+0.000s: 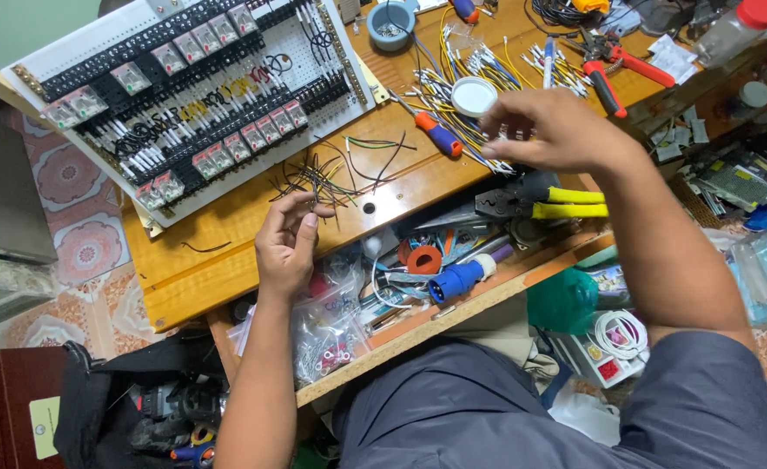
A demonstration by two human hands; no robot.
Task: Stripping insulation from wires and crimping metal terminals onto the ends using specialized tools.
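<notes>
Starting at the left, we see the white perforated control panel lying tilted on the wooden desk, its rows of black terminal blocks and small relays already laced with white-sleeved wires. Just below its lower edge lies a loose tangle of thin dark wires, with a few green and yellow ones among them. Our left hand is at the near edge of that tangle, thumb and forefinger closed together on the end of one thin dark wire, which rises out of the heap.

Moving right, an orange-and-blue screwdriver lies beside a white round lid and a bundle of yellow and white ferruled wires. Our right hand hovers over that bundle with the fingers curled in; whether it pinches anything small we cannot tell. Beneath it lies a black-and-yellow crimping tool, and farther back red-handled pliers.

We judge the main risk to be the tangle: pulling the pinched wire free could drag its neighbours along, knot them, or sweep some off the desk edge into the cluttered open drawer below. The grip is on the very tip, so the wire could also slip out. A careless right wrist might knock the lid or the screwdriver.
</notes>
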